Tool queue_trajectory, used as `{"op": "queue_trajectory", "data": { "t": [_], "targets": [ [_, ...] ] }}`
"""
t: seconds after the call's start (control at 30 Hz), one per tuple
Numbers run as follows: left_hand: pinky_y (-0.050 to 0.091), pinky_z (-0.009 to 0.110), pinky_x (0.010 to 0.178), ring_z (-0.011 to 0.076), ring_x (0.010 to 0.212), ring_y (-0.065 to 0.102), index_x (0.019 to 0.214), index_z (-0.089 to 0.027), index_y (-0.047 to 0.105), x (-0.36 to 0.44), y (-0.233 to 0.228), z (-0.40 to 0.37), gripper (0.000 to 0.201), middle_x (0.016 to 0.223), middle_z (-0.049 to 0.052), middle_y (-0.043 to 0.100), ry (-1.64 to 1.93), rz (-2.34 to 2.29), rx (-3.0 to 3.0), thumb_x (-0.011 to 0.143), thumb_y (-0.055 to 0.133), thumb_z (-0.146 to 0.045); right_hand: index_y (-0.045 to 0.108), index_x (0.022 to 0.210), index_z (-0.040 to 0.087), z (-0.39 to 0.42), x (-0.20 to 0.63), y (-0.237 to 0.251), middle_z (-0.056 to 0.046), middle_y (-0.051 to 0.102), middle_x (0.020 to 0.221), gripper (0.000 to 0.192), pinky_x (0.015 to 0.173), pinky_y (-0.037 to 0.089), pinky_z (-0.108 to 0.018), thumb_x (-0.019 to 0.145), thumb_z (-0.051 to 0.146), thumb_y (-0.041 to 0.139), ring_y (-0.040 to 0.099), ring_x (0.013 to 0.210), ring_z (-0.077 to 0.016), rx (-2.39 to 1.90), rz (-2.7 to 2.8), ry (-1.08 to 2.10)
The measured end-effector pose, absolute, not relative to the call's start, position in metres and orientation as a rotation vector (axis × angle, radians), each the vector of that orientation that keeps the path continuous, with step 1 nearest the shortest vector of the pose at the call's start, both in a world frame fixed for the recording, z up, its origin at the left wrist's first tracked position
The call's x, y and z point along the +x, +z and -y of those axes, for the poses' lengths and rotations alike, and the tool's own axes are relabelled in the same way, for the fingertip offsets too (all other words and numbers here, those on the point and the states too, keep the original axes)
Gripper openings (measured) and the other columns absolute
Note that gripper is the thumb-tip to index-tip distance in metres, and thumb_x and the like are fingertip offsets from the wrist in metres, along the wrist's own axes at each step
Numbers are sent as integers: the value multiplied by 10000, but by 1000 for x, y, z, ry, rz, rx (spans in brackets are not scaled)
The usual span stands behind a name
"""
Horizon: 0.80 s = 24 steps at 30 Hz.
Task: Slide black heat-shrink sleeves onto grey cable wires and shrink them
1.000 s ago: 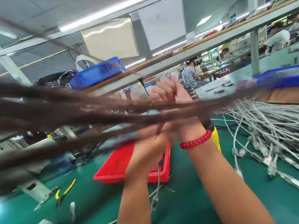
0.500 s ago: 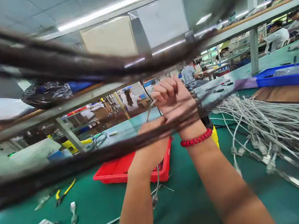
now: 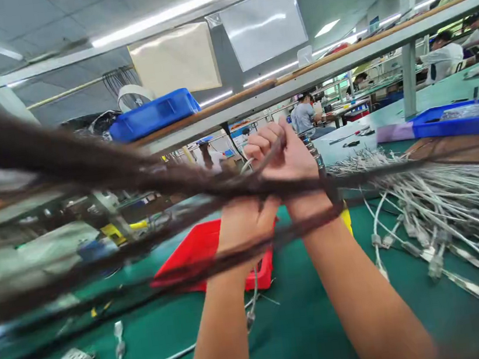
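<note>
Two hands raised above green surface: right hand fisted on grey cable, left hand directly beneath, its closure indiscernible; cable hangs down between forearms.

I can read no text, label, brand or number anywhere here. The two boards hanging overhead, the beige one and the white one, show blank faces, and the small blue sign on the far wall is too small to make out.
</note>
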State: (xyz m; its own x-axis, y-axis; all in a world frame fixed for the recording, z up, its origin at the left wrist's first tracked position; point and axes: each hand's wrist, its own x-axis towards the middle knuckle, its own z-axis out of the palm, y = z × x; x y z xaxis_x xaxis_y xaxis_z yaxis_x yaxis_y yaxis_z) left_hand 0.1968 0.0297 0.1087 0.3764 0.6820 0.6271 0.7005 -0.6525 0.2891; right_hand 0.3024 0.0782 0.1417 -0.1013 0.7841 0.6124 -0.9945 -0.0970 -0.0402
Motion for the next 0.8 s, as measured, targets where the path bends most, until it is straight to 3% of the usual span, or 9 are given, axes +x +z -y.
{"op": "queue_trajectory", "data": {
  "t": [0.13,0.37,0.8],
  "targets": [
    [245,264,499,119,507,413,604,-181,509,193,109,-29,461,517,-19,475,-1128,1333,-2585,956,403,-459,187,556,194,-80,299,140,67,217,469,493,448,259,-215,1006,317,348,209,455,-89,549,573,1592],
    [258,254,507,104,492,378,621,-174,530,187,112,-27,480,500,-37,459,-1086,1436,-2662,946,396,-500,125,558,194,-76,296,140,70,187,472,479,448,251,-208,1006,298,260,186,445,-80,534,650,1600],
    [298,250,483,123,504,447,579,-167,550,175,120,-23,499,544,8,563,-1053,1415,-2650,900,419,-525,227,535,192,-78,284,137,62,201,478,496,462,252,-218,1004,319,324,201,467,-97,627,556,1721]
  ]
}}
